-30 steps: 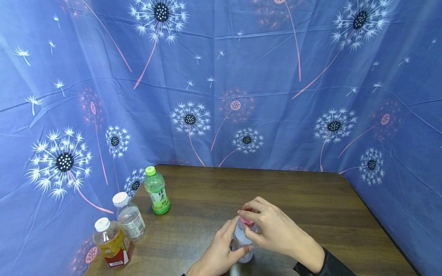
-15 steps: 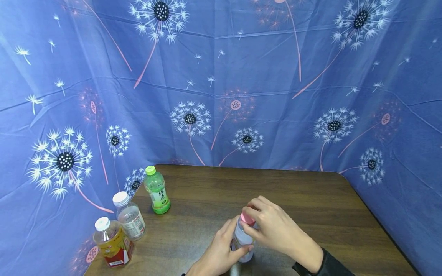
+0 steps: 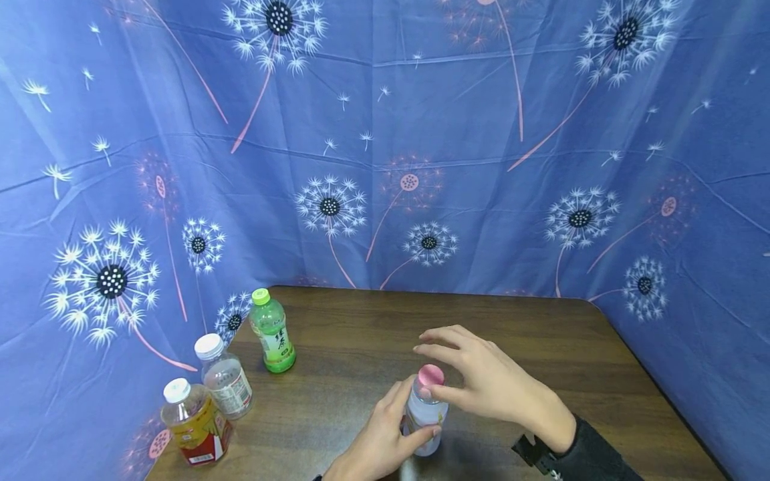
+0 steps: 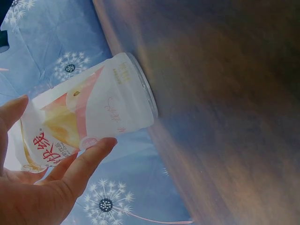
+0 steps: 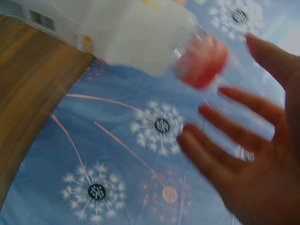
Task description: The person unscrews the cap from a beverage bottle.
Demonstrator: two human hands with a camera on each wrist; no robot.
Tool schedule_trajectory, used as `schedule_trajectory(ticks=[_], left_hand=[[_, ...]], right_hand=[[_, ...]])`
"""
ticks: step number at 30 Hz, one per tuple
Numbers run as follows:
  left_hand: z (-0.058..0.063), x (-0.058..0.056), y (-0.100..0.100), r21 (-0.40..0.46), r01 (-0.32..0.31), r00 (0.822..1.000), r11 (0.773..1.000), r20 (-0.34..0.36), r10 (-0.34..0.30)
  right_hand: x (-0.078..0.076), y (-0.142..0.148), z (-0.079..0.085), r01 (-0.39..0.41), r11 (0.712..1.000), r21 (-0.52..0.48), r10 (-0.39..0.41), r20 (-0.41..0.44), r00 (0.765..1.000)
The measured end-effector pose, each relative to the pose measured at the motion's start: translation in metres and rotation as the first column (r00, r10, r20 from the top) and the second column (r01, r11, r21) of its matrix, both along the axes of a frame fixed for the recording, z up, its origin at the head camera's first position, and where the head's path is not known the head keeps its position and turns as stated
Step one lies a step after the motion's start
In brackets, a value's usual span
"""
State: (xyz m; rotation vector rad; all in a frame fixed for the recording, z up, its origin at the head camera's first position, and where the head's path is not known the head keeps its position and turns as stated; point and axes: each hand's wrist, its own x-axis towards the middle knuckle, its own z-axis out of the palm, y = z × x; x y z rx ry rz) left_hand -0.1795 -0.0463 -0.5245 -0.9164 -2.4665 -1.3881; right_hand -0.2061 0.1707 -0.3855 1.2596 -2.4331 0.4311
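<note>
A plastic drink bottle (image 3: pixel 424 413) with a white label and a pink cap (image 3: pixel 431 375) stands upright at the front middle of the table. My left hand (image 3: pixel 380 433) grips its body from the left, thumb in front and fingers round the far side. In the left wrist view the bottle's printed label (image 4: pixel 89 112) lies between thumb and fingers, its base at the tabletop. My right hand (image 3: pixel 484 377) is beside the cap with fingers spread and holds nothing. The right wrist view shows a gap between those fingers (image 5: pixel 206 150) and the blurred red-pink cap (image 5: pixel 202 62).
Three other bottles stand along the table's left side: a green tea bottle (image 3: pixel 273 334) with a green cap, a clear one (image 3: pixel 227 382) with a white cap, and a yellow-and-red labelled one (image 3: pixel 195 427). Behind the wooden table (image 3: pixel 511 321) hangs a blue dandelion-print cloth (image 3: pixel 373 133).
My right hand had its fingers on the pink cap; it has now let go, spread its fingers and drawn off up and to the right. My left hand keeps its hold on the bottle.
</note>
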Motion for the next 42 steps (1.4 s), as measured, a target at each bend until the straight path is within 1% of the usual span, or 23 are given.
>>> schedule_trajectory(ticks=[3,6,8,12,15,17,20,22,27,31,36,42], left_hand=[[0.0,0.0,0.0,0.009,-0.005,1.0,1.0,-0.004,0.005],[0.001,0.0,-0.001,0.012,-0.007,1.0,1.0,0.012,0.007],[0.001,0.0,-0.001,0.009,-0.004,1.0,1.0,0.017,0.004],[0.0,-0.001,0.0,0.004,0.005,1.0,1.0,-0.002,-0.005],[0.001,-0.001,0.0,0.011,0.012,1.0,1.0,0.008,-0.012],[0.002,-0.001,-0.001,0.018,0.015,0.999,1.0,0.03,-0.015],[0.002,-0.001,-0.001,0.019,0.015,0.999,1.0,0.041,-0.016],[0.002,0.0,-0.001,0.018,0.014,0.999,1.0,0.039,-0.015],[0.001,0.0,0.0,0.013,0.011,1.0,1.0,0.012,-0.011],[0.001,0.0,0.0,0.01,0.012,1.0,1.0,-0.006,-0.012],[0.002,0.0,0.0,0.013,0.018,1.0,1.0,-0.001,-0.018],[0.003,0.0,-0.001,0.025,0.024,0.999,0.999,0.033,-0.025]], right_hand=[[-0.006,0.007,0.008,-0.125,0.992,0.036,0.122,0.064,0.99],[-0.009,0.01,0.012,-0.211,0.976,0.061,0.204,0.108,0.973],[-0.01,0.01,0.013,-0.25,0.965,0.075,0.24,0.119,0.963],[-0.013,0.008,0.014,-0.327,0.941,0.083,0.312,0.158,0.937],[-0.015,0.007,0.015,-0.359,0.93,0.08,0.338,0.198,0.92],[-0.015,0.006,0.016,-0.365,0.928,0.079,0.341,0.222,0.914],[-0.015,0.005,0.016,-0.351,0.933,0.082,0.326,0.228,0.918],[-0.014,0.004,0.015,-0.329,0.941,0.084,0.304,0.219,0.927],[-0.01,0.0,0.014,-0.245,0.962,0.117,0.229,0.136,0.964],[-0.006,-0.007,0.012,-0.175,0.973,0.148,0.167,0.068,0.984],[0.002,-0.015,0.01,-0.094,0.982,0.166,0.093,0.012,0.996],[0.006,-0.018,0.007,-0.028,0.984,0.176,0.035,-0.035,0.999]])
